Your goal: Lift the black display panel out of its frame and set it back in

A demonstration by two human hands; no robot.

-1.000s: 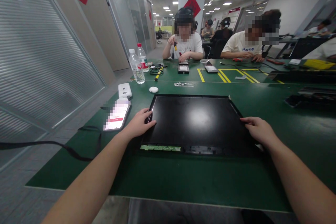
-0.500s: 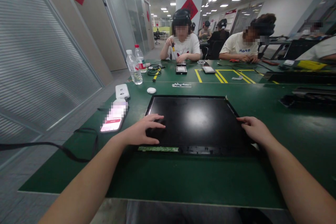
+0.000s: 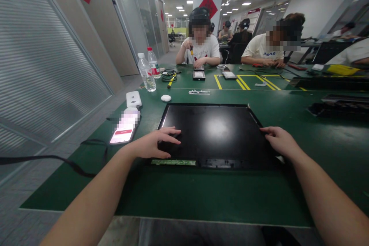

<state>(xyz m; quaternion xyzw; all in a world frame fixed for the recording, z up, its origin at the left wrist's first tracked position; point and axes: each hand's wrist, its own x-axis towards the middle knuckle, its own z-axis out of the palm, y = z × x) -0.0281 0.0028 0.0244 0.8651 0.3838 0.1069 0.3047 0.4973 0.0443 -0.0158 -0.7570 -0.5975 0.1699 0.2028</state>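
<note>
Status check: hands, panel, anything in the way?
Left hand spread over left side of black panel; right hand at its right edge. Panel lies on green table, green circuit strip along near edge. Phone left of panel, not touching it.

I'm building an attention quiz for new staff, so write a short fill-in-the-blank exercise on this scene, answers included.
1. The right hand touches the ____ edge of the display panel.
2. The circuit board strip along the panel's near edge is coloured ____.
3. The smartphone lies to the ____ of the panel.
4. The bottle behind the white-capped bottle has a ____ cap.

Missing words: right; green; left; red.
</note>
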